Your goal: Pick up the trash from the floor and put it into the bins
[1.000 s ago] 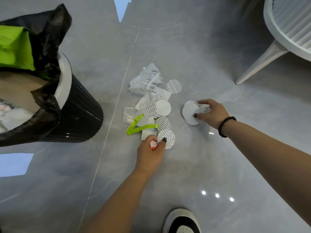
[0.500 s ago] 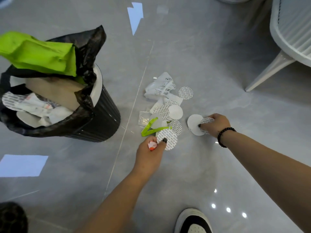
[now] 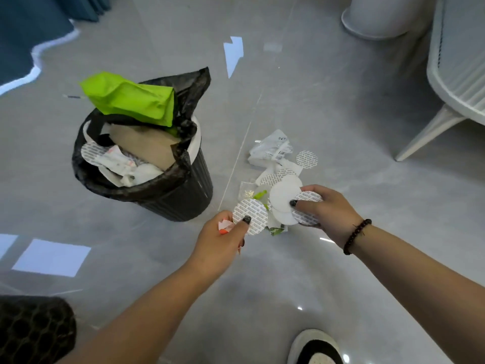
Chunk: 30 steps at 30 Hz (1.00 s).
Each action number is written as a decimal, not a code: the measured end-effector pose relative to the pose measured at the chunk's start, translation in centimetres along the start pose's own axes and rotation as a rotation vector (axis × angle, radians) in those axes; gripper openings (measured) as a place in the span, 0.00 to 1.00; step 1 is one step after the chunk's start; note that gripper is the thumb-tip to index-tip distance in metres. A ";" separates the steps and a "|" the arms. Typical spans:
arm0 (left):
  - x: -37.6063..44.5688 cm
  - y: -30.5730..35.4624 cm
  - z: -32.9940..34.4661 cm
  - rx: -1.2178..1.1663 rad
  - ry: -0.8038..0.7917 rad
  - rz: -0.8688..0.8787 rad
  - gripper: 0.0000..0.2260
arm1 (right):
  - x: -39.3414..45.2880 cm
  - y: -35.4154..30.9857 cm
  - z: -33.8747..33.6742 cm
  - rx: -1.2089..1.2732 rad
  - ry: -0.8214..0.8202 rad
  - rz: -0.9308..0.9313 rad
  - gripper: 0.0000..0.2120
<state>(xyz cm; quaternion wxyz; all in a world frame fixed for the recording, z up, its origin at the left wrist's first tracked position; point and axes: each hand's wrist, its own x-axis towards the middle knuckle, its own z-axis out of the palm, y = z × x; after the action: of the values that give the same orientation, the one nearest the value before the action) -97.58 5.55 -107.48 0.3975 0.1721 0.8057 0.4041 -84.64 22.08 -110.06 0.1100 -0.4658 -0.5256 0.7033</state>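
Observation:
My left hand (image 3: 223, 239) pinches a round printed seal disc (image 3: 250, 215) under its thumb and also holds a small red-and-white scrap (image 3: 224, 227). My right hand (image 3: 328, 210) grips a fan of white round discs (image 3: 284, 197), lifted off the floor. More trash (image 3: 270, 149) lies on the grey floor beyond the hands: crumpled white wrappers, a lone printed disc (image 3: 306, 159) and a clear packet. The black bin (image 3: 183, 198), lined with a black bag, stands to the left, stuffed with cardboard, discs and a lime-green bag (image 3: 131, 99).
A white chair (image 3: 456, 74) with a slanted leg stands at the right. A round white base (image 3: 378, 17) sits at the top right. My shoe (image 3: 315, 348) is at the bottom edge. A dark patterned thing (image 3: 34, 329) fills the bottom left corner.
Both hands have lifted their discs off the floor and come closer together. The view has pulled back and tilted up, so the whole bin now shows.

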 end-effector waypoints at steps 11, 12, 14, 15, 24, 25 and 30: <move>-5.5 3.7 -14.4 0.117 0.177 0.091 0.11 | -2.1 -9.5 9.2 -0.303 -0.257 -0.327 0.10; -5.5 3.7 -15.4 0.111 0.224 0.093 0.11 | -2.2 -10.6 10.3 -0.363 -0.261 -0.399 0.10; -5.2 3.5 -16.8 0.067 0.299 0.073 0.11 | -2.2 -12.5 12.5 -0.476 -0.259 -0.555 0.11; -4.8 3.4 -17.3 0.039 0.329 0.057 0.11 | -2.2 -13.3 13.5 -0.527 -0.257 -0.632 0.11; -4.2 3.6 -18.8 -0.136 0.373 0.056 0.12 | 0.1 -13.6 22.5 -0.893 -0.325 -0.873 0.15; -4.2 3.5 -18.9 -0.154 0.372 0.047 0.11 | 0.5 -13.6 22.4 -0.876 -0.290 -0.880 0.17; -4.7 3.7 -19.4 -0.141 0.335 0.022 0.13 | -0.2 -14.0 21.4 -0.563 -0.171 -0.881 0.12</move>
<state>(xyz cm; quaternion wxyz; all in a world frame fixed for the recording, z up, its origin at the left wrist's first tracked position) -109.93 -4.94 -95.27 0.2643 0.0827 0.8285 0.4868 -105.72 14.24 -97.83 0.2228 -0.1532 -0.8471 0.4576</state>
